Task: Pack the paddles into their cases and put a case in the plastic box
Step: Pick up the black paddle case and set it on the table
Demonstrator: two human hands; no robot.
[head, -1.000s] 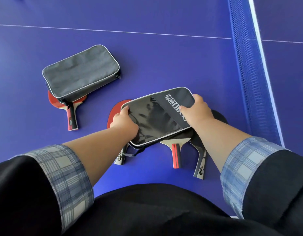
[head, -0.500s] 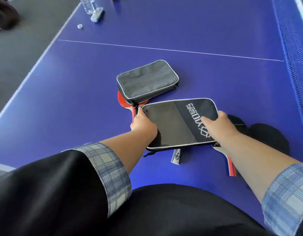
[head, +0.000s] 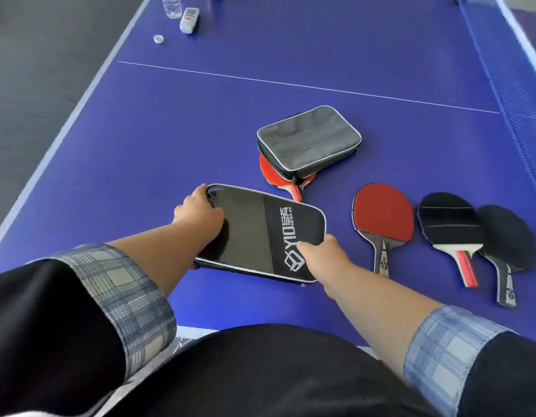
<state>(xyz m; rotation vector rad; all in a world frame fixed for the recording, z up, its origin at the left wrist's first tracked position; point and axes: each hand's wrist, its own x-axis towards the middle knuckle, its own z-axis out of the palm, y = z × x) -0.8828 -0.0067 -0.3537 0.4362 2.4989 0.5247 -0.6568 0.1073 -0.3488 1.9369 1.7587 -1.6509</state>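
A black paddle case with white lettering [head: 260, 233] lies flat near the table's front edge. My left hand [head: 199, 210] grips its far left corner and my right hand [head: 323, 254] grips its near right corner. To the right, three paddles lie bare on the table: a red-faced paddle [head: 382, 219], a black-faced paddle with a red-striped handle [head: 450, 224] and a second black paddle [head: 507, 236] partly under it. Behind, a grey case [head: 308, 139] rests on top of a red paddle [head: 274, 176]. No plastic box is in view.
The blue table-tennis table [head: 200, 121] stretches ahead, with its net [head: 513, 85] along the right. At the far left corner stand a clear bottle [head: 171, 6], a small grey device [head: 189, 20] and a bottle cap [head: 159, 39]. Dark floor [head: 35, 70] lies left of the table edge.
Both hands slid the black case to the left, off the three paddles it covered; those paddles now lie exposed to its right. My view also shifted left.
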